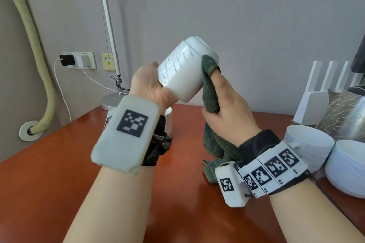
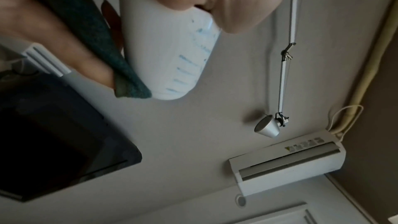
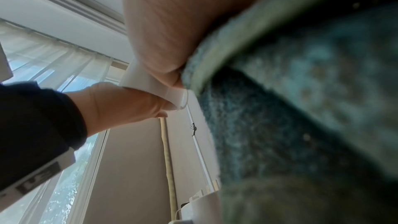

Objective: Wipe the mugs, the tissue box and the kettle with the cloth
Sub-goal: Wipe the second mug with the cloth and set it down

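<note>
Head view shows the left hand [image 1: 150, 85] lifting a white mug [image 1: 183, 69] with blue markings clear of the counter [image 1: 59, 173] and tipping it on its side, probably so its wall and base come within reach. Its grip is closed round the mouth end; whether the fingers hook inside the rim or round a handle cannot be told, as the palm hides them. The right hand [image 1: 227, 112] has its grip closed on a dark green cloth [image 1: 209, 92], a straight forefinger pressing a fold of it against the mug's side near the base, the spare length hanging down to the counter. That split, one hand steadying and one rubbing, suits wiping a round thing in the air. Two more white mugs [image 1: 308, 142] stand at the right, just beside a patterned metal kettle [image 1: 343, 112] that the frame edge cuts off. No tissue box is plainly visible. Another white object [image 1: 168, 118] sits half hidden behind the left wrist. In the right wrist view the cloth fills most of the frame, blurred.
</note>
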Motion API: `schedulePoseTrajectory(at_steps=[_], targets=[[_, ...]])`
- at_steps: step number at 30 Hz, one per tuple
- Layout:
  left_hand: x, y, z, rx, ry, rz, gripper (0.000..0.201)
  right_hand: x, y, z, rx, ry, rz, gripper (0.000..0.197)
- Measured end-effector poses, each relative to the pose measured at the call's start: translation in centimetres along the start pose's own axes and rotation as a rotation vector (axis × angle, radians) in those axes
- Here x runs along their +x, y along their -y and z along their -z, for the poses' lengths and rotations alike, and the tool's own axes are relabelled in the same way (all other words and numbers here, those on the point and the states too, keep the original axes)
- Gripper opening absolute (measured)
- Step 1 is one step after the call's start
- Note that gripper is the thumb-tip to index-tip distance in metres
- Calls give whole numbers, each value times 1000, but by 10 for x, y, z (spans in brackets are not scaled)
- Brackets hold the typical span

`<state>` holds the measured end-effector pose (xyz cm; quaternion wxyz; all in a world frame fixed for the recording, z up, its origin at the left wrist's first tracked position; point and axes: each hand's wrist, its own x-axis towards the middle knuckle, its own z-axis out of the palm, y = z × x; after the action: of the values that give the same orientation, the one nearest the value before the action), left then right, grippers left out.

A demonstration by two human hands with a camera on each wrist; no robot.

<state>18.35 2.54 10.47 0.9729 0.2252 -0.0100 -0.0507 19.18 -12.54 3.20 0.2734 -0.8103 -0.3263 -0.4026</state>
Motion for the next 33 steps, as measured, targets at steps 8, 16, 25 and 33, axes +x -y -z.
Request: schedulePoseTrajectory(at_steps=[8,16,25,33], targets=[[-6,-2,0,286,112,-28,64,6,2,9,169,56,-155,88],[-4,-5,-2,533,34,-143,55,12,6,19,166,54,-260,89],[-7,-9,1,374,69,-182,66,4,8,7,-83,28,-62,76],[-15,-2,-7,829,-81,-375,58,9,13,16,-92,83,-202,90]])
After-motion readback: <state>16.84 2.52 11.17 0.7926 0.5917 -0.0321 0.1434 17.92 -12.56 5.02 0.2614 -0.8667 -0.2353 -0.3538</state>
